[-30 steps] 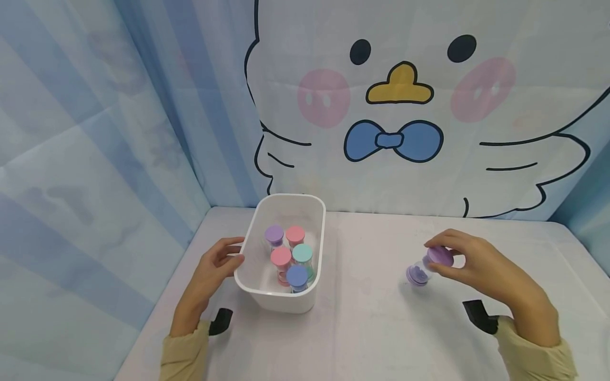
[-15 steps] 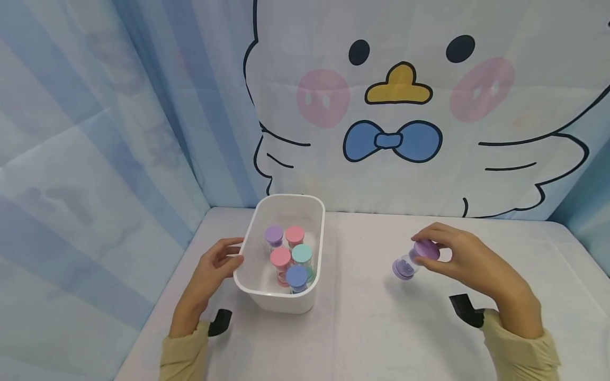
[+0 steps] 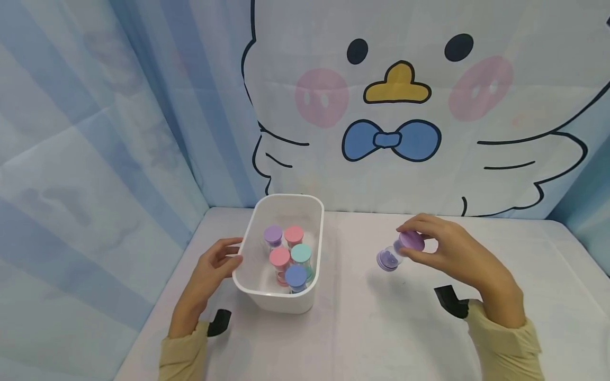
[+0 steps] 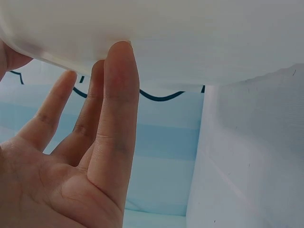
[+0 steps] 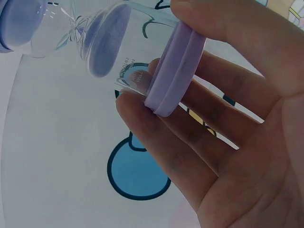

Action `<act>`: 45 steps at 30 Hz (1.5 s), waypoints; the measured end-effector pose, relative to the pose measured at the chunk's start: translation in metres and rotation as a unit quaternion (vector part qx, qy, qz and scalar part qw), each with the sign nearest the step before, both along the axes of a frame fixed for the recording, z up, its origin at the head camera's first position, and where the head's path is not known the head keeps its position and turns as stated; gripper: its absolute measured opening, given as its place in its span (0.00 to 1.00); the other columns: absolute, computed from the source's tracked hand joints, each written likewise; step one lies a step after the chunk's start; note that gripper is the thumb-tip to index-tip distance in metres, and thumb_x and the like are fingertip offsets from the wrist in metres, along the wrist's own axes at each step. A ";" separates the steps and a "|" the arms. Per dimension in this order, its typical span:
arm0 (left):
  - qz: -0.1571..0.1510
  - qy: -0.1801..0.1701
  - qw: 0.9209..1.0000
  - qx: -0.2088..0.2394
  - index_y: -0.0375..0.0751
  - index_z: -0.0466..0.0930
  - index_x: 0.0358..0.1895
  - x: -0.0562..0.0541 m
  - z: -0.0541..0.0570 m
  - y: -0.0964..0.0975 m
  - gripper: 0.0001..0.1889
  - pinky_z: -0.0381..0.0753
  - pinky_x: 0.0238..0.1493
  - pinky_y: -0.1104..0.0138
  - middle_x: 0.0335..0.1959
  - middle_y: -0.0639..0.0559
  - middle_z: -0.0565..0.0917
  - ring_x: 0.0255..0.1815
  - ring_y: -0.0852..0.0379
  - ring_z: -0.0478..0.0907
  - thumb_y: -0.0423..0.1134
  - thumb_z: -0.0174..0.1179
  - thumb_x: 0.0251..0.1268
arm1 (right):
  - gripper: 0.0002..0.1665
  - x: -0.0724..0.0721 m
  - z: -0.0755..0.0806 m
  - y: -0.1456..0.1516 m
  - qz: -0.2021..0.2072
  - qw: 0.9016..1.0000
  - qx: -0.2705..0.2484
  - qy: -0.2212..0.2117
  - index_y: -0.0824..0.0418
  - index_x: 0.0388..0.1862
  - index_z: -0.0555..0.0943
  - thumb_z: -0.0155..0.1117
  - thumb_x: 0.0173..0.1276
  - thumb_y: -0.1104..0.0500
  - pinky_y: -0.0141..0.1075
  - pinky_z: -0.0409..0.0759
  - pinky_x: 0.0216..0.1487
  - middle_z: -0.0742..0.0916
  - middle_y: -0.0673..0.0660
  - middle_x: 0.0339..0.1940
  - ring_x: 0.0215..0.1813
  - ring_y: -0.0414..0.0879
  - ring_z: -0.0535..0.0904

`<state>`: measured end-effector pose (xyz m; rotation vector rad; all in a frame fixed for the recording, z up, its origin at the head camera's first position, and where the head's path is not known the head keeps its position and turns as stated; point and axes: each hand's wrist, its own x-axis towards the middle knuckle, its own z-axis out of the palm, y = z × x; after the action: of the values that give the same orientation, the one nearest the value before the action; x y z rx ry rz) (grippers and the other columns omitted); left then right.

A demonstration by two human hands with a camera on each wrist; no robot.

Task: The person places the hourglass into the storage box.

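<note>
In the head view, my right hand (image 3: 448, 248) holds a sand timer with purple caps (image 3: 411, 241) above the table, pinching its upper cap between thumb and fingers. The timer tilts, its lower end pointing left. Its clear glass and purple sand (image 5: 109, 40) show up close in the right wrist view. My left hand (image 3: 212, 272) rests at the left side of a white bin (image 3: 286, 302), fingers fairly straight. In the left wrist view its fingertips touch the outer wall. Several sand timers stand inside the bin, with purple, pink, teal (image 3: 301, 253) and blue (image 3: 296, 276) caps.
A pale cloth covers the table (image 3: 352, 328). Behind it hangs a curtain (image 3: 391, 185) printed with a cartoon bird, and a blue striped curtain (image 3: 95, 185) hangs on the left. Black straps sit at both sleeves.
My right hand has moved left and a little away from me, carrying the purple sand timer toward the bin. The left hand and the bin have stayed put.
</note>
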<state>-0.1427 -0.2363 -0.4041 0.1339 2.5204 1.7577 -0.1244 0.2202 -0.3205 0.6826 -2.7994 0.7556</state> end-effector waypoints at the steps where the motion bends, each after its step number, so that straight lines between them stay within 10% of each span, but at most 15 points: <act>1: 0.000 0.001 1.000 -0.001 0.46 0.70 0.68 0.000 0.000 0.000 0.24 0.83 0.50 0.64 0.61 0.39 0.78 0.56 0.43 0.80 0.44 0.60 0.72 | 0.22 0.000 0.001 -0.001 0.002 1.000 0.001 0.005 0.55 0.53 0.84 0.76 0.60 0.57 0.39 0.85 0.46 0.86 0.49 0.49 0.47 0.43 0.81; 45: 0.000 0.002 1.000 -0.002 0.45 0.70 0.68 0.001 0.001 0.001 0.25 0.83 0.49 0.66 0.61 0.38 0.77 0.56 0.43 0.81 0.45 0.60 0.72 | 0.22 -0.013 0.017 -0.053 0.105 0.985 -0.096 0.093 0.57 0.50 0.84 0.79 0.56 0.61 0.25 0.81 0.49 0.85 0.46 0.48 0.46 0.36 0.80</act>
<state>-0.1421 -0.2354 -0.4027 0.1378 2.5253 1.7539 -0.1378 0.1668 -0.3038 0.9679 -2.4747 0.9311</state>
